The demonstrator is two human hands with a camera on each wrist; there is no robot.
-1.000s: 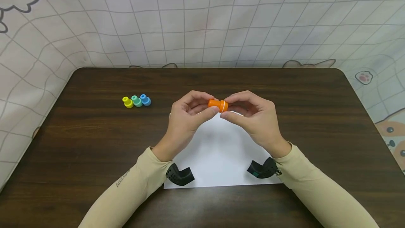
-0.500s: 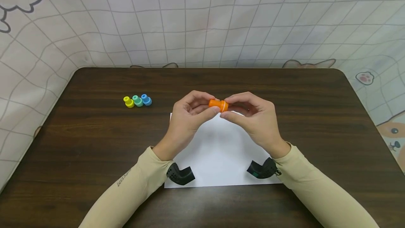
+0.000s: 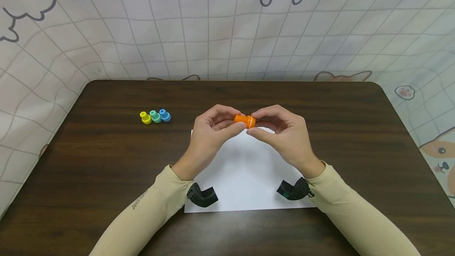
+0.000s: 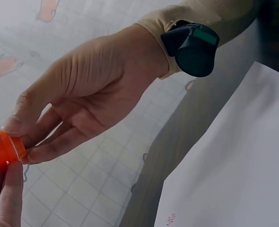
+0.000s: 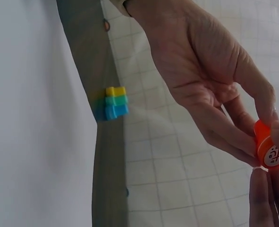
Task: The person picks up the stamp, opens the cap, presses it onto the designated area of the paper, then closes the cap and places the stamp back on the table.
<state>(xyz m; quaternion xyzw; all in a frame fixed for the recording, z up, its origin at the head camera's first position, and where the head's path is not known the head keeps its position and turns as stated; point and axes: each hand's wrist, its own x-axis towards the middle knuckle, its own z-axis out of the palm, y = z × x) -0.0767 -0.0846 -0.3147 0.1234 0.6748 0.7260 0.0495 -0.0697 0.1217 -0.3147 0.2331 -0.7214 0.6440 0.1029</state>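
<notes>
Both hands hold one small orange toy stamp (image 3: 240, 118) lying sideways above the far end of a white sheet of paper (image 3: 245, 177). My left hand (image 3: 209, 139) pinches its narrower handle between thumb and fingers. From the other side, my right hand (image 3: 288, 139) grips the wider end, beside a thin white line round the stamp. In the right wrist view, a white disc with dark markings (image 5: 274, 155) shows on the end of the stamp. Fingers cover part of the stamp (image 4: 11, 145) in the left wrist view.
Three more stamps stand together at the back left of the dark wooden table (image 3: 92, 161): yellow (image 3: 145, 118), green (image 3: 155, 116) and blue (image 3: 165, 115). A small reddish mark (image 4: 171, 218) shows on the paper. Grid-patterned cloth (image 3: 220, 31) hangs behind the table.
The head view has tilted up slightly. Both hands keep hold of the orange stamp in nearly the same place; the other stamps stay where they were.
</notes>
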